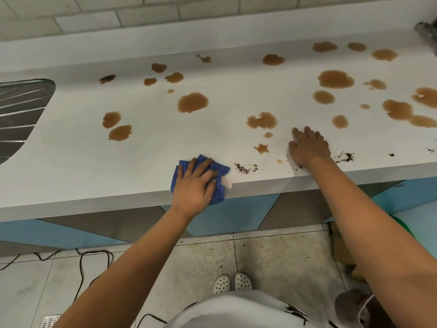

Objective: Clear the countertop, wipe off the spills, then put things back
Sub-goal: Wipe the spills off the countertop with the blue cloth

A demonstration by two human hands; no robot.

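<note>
A white countertop point(71, 162) carries several brown liquid spills, such as a round one point(192, 102) in the middle and a big one point(335, 79) at the right. Dark crumbs point(245, 168) lie near the front edge. My left hand point(194, 185) presses flat on a blue cloth point(218, 172) at the front edge, part of the cloth hanging over it. My right hand point(308, 146) rests flat on the counter with fingers spread, holding nothing, just right of a small spill point(261, 148).
A steel sink drainboard point(19, 110) sits at the far left. A metal fitting point(426, 30) shows at the top right corner. More crumbs point(345, 157) lie right of my right hand. Black cables point(82, 261) trail on the tiled floor below.
</note>
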